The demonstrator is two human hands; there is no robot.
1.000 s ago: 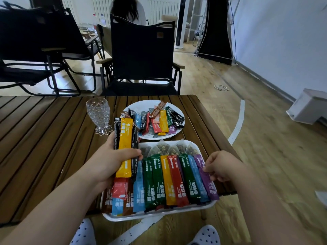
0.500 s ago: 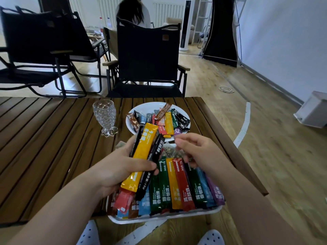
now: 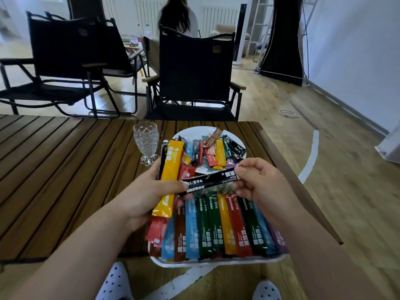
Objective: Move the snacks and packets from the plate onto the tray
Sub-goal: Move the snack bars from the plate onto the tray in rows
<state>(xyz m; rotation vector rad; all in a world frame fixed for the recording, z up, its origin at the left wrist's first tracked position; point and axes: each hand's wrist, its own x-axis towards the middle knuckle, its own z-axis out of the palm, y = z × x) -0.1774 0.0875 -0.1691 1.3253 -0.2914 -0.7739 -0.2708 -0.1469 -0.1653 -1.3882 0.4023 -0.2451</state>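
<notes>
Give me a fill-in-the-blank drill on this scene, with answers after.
The long packet uppermost in the left hand is coloured ____.
The right hand pinches a crosswise packet coloured ____.
The glass stands to the ____ of the plate.
The tray lies ____ to the person than the plate.
Missing words: yellow; black; left; nearer.

Packets (image 3: 212,226) hide all of the tray (image 3: 216,264) except its near rim.

The yellow packet (image 3: 171,169) lay at nine o'clock of the black packet (image 3: 213,180), both white-lettered. The plate (image 3: 194,131) and tray (image 3: 216,262) were white; the shoes (image 3: 114,282) white with dark dots.
</notes>
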